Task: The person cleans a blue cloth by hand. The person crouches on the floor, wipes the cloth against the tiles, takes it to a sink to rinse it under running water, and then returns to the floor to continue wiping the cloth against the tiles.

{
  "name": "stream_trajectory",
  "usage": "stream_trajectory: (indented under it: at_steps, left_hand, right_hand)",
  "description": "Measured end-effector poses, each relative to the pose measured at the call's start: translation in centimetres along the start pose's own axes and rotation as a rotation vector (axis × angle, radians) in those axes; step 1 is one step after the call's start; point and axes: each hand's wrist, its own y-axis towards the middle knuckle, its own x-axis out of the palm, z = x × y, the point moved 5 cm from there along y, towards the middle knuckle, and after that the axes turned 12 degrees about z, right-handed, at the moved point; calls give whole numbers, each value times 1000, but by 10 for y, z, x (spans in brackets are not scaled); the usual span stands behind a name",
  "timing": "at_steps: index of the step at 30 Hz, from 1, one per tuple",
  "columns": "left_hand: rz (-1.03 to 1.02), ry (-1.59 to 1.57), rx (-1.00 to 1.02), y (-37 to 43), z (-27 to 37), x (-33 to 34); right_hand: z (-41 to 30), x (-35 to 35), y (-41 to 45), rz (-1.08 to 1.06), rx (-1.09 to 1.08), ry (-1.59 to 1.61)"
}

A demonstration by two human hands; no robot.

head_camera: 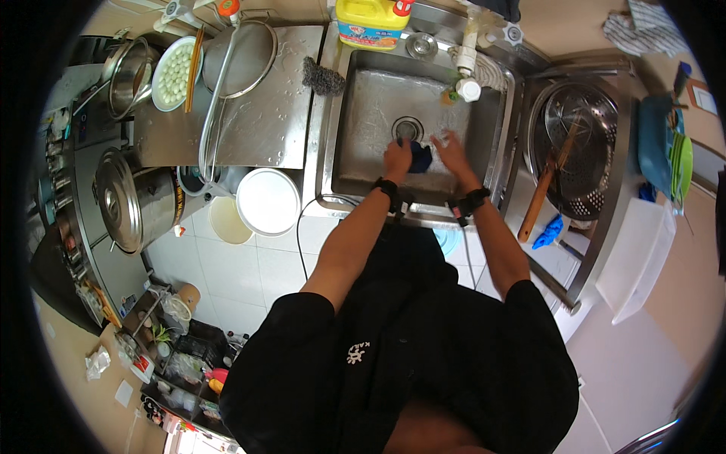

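Both of my hands reach down into a stainless steel sink (368,108). A dark blue cloth (420,158) is gripped by my left hand (399,159), close to the drain (408,129). To the right of the cloth, my right hand (452,152) is spread and a little blurred, with nothing visible in it. Above the basin hangs the white faucet (468,68), its round outlet toward me. Small green and orange scraps (451,95) lie beside that outlet. The sink floor looks wet.
A steel wool scourer (323,78) rests on the sink's left rim. Behind stands a yellow detergent jug (372,22). At left are a bowl of white balls (174,74) with chopsticks (194,71) and a round strainer (244,59). A large colander (573,147) sits at right.
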Motion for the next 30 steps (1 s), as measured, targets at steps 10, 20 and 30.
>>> stream_trajectory:
  at_steps: [10, 20, 30]
  left_hand:
    - [152, -192, 6, 49, -36, -90]
    - [28, -173, 39, 23, -27, -131]
    - [-142, -558, 40, 11, -21, -117]
  right_hand:
    - [-247, -195, -22, 281, -1127, -235]
    - [-260, -169, -7, 286, -976, -773]
    - [-176, -133, -34, 688, -335, 24]
